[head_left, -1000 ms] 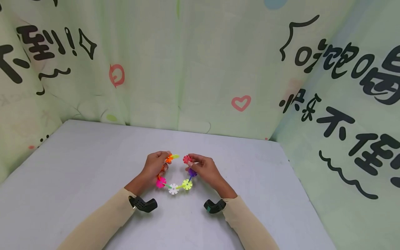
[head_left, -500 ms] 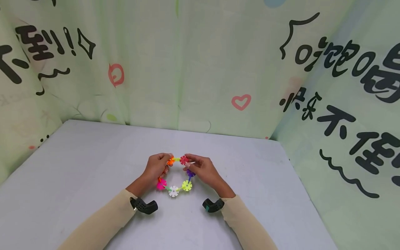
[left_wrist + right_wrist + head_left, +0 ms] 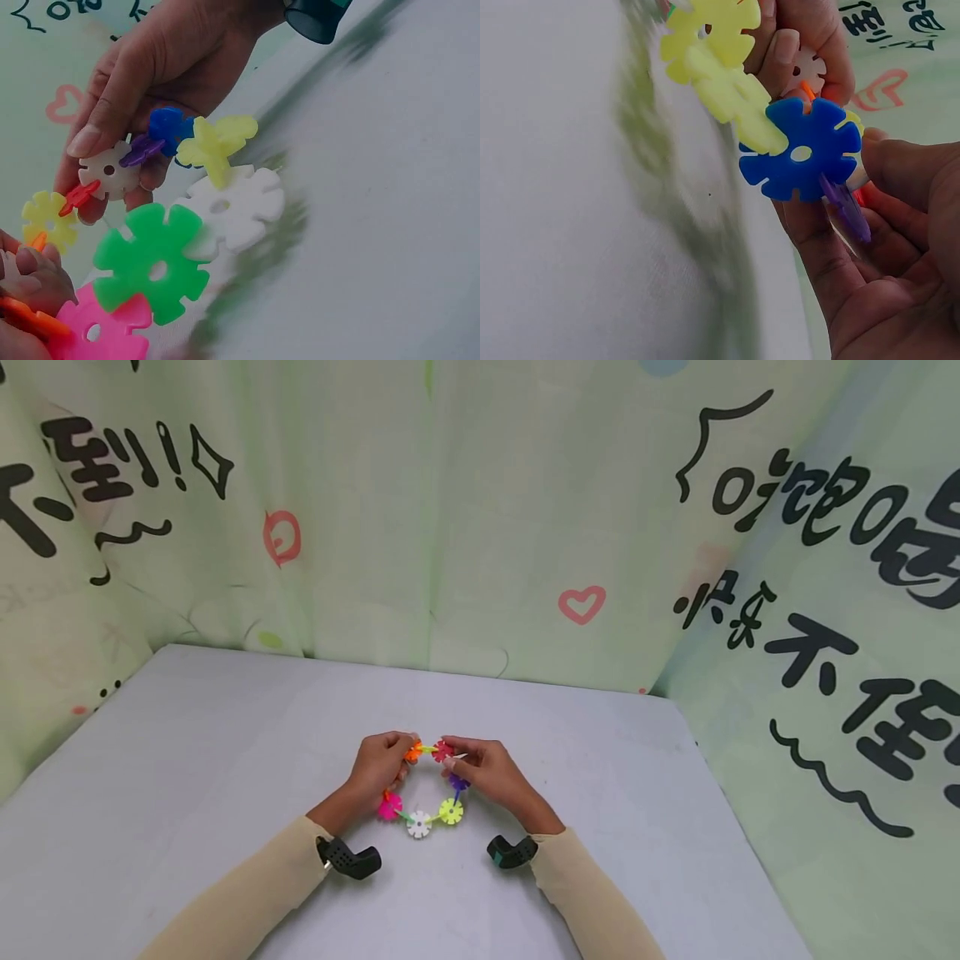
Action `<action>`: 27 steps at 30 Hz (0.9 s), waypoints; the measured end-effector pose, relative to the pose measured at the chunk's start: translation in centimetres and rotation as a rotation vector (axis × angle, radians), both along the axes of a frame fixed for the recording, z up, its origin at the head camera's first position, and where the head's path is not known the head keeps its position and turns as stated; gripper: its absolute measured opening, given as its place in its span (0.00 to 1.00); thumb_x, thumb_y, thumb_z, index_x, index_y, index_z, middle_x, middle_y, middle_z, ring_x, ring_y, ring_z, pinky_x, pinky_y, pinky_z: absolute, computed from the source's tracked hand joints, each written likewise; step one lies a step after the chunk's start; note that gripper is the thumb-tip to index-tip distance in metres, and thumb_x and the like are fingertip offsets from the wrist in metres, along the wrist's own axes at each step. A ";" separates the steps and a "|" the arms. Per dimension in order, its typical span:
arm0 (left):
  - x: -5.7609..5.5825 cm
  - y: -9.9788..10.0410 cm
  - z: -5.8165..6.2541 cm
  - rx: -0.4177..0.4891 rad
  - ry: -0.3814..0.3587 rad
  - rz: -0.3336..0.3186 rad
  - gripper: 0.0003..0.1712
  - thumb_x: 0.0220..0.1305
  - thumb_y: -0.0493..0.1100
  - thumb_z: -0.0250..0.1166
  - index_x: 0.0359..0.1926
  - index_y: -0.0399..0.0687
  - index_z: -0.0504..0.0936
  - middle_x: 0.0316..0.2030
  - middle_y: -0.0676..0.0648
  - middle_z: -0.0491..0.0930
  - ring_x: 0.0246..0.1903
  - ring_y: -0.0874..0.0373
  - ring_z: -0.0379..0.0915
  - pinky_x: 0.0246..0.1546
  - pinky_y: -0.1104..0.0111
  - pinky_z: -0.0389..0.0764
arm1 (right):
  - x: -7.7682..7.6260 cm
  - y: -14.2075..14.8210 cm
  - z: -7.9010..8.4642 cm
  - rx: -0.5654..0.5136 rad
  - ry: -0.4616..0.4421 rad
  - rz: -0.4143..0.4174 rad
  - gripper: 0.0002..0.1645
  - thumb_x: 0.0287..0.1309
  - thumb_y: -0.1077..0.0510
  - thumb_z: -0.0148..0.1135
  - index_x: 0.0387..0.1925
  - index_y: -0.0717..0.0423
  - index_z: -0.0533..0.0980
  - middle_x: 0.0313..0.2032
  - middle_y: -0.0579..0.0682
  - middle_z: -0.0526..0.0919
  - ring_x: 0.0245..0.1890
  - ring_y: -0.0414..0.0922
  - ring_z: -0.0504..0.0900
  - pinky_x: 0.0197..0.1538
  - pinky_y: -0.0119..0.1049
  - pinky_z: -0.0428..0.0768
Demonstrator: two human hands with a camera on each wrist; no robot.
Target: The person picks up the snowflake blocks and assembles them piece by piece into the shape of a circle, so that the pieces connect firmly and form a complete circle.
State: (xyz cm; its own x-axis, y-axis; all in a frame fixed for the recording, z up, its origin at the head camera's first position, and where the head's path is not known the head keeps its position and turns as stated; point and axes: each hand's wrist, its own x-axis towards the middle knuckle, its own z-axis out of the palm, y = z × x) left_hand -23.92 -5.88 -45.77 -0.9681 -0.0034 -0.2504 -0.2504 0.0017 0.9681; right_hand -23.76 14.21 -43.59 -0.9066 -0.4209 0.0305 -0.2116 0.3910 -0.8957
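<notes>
In the head view, colourful notched plastic snowflake discs form a loop between both hands. My left hand (image 3: 377,766) pinches an orange disc (image 3: 413,751) at the loop's far side. Opposite it, my right hand (image 3: 491,770) holds a red disc (image 3: 441,751) between thumb and fingers. A small yellow disc bridges these two. Pink (image 3: 390,807), white (image 3: 419,825) and yellow (image 3: 451,812) discs hang at the near side. The left wrist view shows a green disc (image 3: 154,262) slotted between pink and white. Blue (image 3: 810,135) and purple (image 3: 845,210) discs sit by my right fingers. My left fingers partly hide the loop's left side.
A white-covered table (image 3: 225,760) lies under the hands. Pale green printed curtains (image 3: 360,527) stand behind it and at both sides. Each wrist wears a black device, one being the left wrist camera (image 3: 350,859).
A second ago a gap stood between the yellow disc by my left hand and the red disc. The hands have drawn together, and those discs now meet, making the loop look continuous.
</notes>
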 end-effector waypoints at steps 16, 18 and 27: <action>-0.1 -0.2 0.6 -0.020 0.120 -0.135 0.22 0.69 0.38 0.59 0.62 0.37 0.74 0.53 0.40 0.78 0.46 0.51 0.80 0.48 0.66 0.79 | -1.5 1.8 -0.1 0.022 -0.001 -0.141 0.24 0.66 0.58 0.61 0.62 0.58 0.73 0.45 0.53 0.82 0.37 0.46 0.85 0.45 0.36 0.81; -0.4 -0.3 0.6 -0.049 0.128 -0.144 0.23 0.70 0.39 0.59 0.63 0.37 0.73 0.53 0.41 0.79 0.48 0.52 0.79 0.48 0.66 0.78 | -1.8 1.8 -0.1 0.040 -0.001 -0.141 0.24 0.66 0.57 0.61 0.62 0.57 0.74 0.47 0.53 0.81 0.38 0.45 0.85 0.47 0.37 0.81; -2.0 0.0 0.5 -0.187 0.126 -0.106 0.20 0.68 0.41 0.61 0.58 0.38 0.79 0.54 0.41 0.79 0.58 0.49 0.71 0.55 0.61 0.75 | -3.5 2.1 0.0 0.176 -0.030 -0.153 0.21 0.65 0.54 0.61 0.59 0.53 0.78 0.49 0.47 0.82 0.44 0.43 0.79 0.48 0.37 0.79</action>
State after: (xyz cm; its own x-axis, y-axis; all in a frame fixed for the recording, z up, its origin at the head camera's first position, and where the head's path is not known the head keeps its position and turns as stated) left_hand -25.95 -5.91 -45.30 -0.9891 0.0644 -0.1324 -0.1168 0.2038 0.9720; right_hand -27.23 16.34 -43.58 -0.9598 -0.2745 -0.0591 -0.1119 0.5670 -0.8161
